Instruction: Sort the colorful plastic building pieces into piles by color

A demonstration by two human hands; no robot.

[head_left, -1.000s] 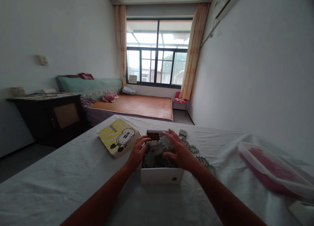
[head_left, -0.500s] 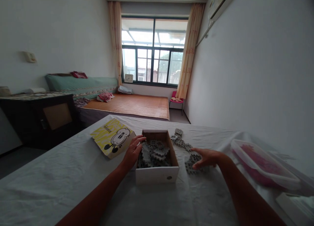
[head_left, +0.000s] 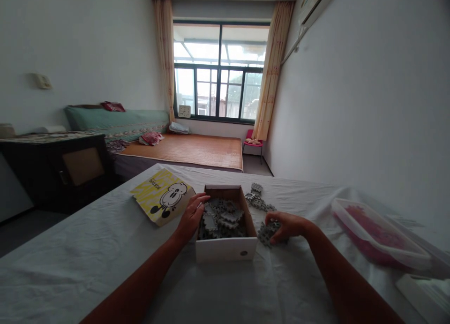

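Grey pieces: many already inside the white box; others left outside, to its right.
Right hand: thumb and fingers astride the near cluster — grip unclear.
Left hand: fingers at the box's left rim — hold unclear.

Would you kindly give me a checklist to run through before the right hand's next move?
1. White rectangular cardboard box open on top: ok, grey notched pieces show inside.
2. Left hand at the box: ok, by its left wall.
3. Right hand at the loose grey notched-edged cluster: ok, right of the box.
4. Firm grip on that cluster: cannot tell, the fingers hide it.
5. Yellow-and-white printed flat panel off the opening: ok, it lies left of the box.
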